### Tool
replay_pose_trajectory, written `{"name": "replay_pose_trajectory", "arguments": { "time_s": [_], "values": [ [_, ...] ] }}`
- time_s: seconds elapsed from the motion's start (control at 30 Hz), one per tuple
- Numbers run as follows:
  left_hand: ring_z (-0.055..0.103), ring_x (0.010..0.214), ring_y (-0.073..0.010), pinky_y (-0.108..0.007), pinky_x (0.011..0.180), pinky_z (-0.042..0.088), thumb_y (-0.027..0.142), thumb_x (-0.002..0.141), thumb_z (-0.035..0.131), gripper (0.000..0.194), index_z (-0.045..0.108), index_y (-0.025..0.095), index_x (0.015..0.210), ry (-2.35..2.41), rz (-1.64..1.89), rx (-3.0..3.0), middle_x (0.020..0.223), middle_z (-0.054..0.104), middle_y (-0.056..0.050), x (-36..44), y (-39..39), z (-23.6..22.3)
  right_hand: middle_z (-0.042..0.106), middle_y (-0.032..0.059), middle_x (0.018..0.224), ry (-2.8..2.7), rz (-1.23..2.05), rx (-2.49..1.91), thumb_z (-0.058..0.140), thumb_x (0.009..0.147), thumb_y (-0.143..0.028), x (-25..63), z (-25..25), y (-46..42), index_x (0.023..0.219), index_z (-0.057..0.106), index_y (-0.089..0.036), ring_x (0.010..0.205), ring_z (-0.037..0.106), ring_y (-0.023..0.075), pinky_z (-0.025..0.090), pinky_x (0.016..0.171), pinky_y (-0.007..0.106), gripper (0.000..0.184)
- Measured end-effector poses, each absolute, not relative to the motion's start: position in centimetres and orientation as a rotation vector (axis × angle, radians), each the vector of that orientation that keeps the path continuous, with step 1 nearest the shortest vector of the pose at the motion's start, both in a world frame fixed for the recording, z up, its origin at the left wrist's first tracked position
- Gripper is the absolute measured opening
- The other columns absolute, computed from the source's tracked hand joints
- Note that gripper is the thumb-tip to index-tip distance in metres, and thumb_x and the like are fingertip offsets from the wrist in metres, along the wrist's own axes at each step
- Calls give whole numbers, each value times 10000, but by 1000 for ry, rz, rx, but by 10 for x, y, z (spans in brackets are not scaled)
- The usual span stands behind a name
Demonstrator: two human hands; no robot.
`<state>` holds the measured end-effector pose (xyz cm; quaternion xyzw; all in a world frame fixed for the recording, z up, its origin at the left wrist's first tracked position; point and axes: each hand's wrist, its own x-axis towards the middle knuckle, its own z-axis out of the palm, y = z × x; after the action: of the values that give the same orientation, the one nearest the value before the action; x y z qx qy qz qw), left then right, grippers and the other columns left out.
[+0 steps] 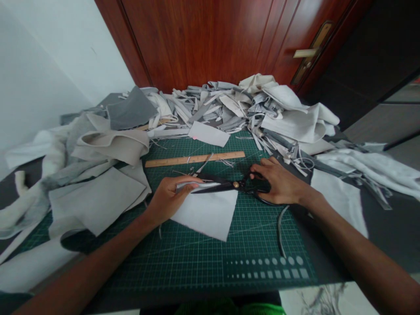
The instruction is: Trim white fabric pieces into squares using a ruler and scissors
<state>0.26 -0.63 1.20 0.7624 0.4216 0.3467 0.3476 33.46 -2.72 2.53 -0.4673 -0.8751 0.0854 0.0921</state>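
Observation:
With thumb and fingers pinched, my left hand (169, 197) grips the upper left edge of a light grey fabric piece (210, 214). My right hand (278, 181) is wrapped around the handles of black scissors (236, 184). Their blades point left, parted around the fabric's top edge, with the tips close to my left thumb. Beneath lies a green cutting mat (197, 267) with grid lines. A wooden ruler (195, 159) rests on it just beyond the blades. Near the ruler's middle lie thin fabric trimmings (226, 162).
Scrap strips (210, 105) are heaped along the back, against a red-brown door (203, 39). Folded fabric pieces (98, 192) crowd the left side. More cloth (292, 109) piles up at right. A small white piece (209, 134) lies behind the ruler, and a grey strip (280, 232) at the mat's right.

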Motion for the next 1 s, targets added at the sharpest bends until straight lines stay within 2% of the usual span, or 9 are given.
{"name": "replay_pose_trajectory", "arguments": {
  "time_s": [0.17, 0.33, 0.53, 0.7, 1.0],
  "values": [
    [777, 848, -214, -264, 820, 589, 313, 924, 621, 240, 831, 198, 909, 1033, 890, 1991, 947, 836, -46, 3, -7, 13, 571, 54, 853, -2603, 257, -1382, 685, 725, -269, 334, 26, -28, 935, 543, -201, 857, 510, 273, 343, 824, 395, 262],
    [775, 891, -229, -294, 878, 579, 391, 953, 602, 292, 830, 210, 927, 1046, 858, 2024, 971, 835, -49, 3, -7, 15, 564, 48, 846, -2596, 256, -1364, 692, 717, -278, 331, 25, -29, 932, 538, -206, 846, 499, 268, 336, 809, 383, 274],
    [760, 765, -206, -252, 690, 547, 435, 962, 596, 322, 835, 220, 962, 1092, 820, 2064, 908, 835, -30, 3, -7, 16, 567, 48, 841, -2589, 237, -1363, 690, 727, -308, 329, 24, -29, 925, 533, -210, 852, 502, 271, 333, 812, 388, 271],
    [750, 758, -203, -250, 696, 544, 419, 965, 597, 308, 839, 227, 975, 1101, 822, 2066, 914, 834, -25, 3, -7, 16, 578, 49, 838, -2584, 183, -1363, 694, 721, -317, 328, 25, -28, 934, 542, -207, 862, 509, 278, 332, 826, 398, 283],
    [700, 634, -178, -233, 555, 477, 431, 958, 613, 325, 833, 194, 917, 1045, 842, 2017, 796, 810, -26, 3, -6, 10, 569, 42, 796, -2541, 101, -1392, 700, 707, -327, 328, 25, -28, 882, 540, -217, 828, 505, 271, 340, 824, 395, 261]
  ]
}}
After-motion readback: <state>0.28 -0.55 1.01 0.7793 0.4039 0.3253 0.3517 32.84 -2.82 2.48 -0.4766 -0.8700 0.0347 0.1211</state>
